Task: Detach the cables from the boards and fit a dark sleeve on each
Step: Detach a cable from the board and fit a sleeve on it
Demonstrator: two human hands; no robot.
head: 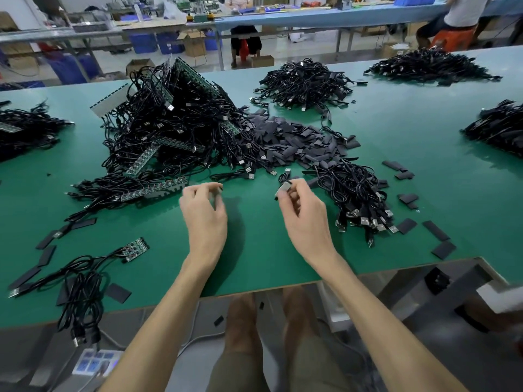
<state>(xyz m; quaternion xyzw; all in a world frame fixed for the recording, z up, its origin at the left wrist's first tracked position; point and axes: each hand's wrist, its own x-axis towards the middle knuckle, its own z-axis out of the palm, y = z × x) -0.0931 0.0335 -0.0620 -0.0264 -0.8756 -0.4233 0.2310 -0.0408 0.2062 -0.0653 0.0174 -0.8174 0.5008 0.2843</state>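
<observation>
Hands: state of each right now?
Left hand: fingers curled, cannot tell if it holds anything.
Right hand: pinching the end of a cable.

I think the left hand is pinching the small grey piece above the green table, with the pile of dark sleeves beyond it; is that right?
Not quite: the head view shows the right hand pinching the small grey piece; the left hand is apart from it. The rest holds: it is above the green table, with the pile of dark sleeves beyond.
</observation>
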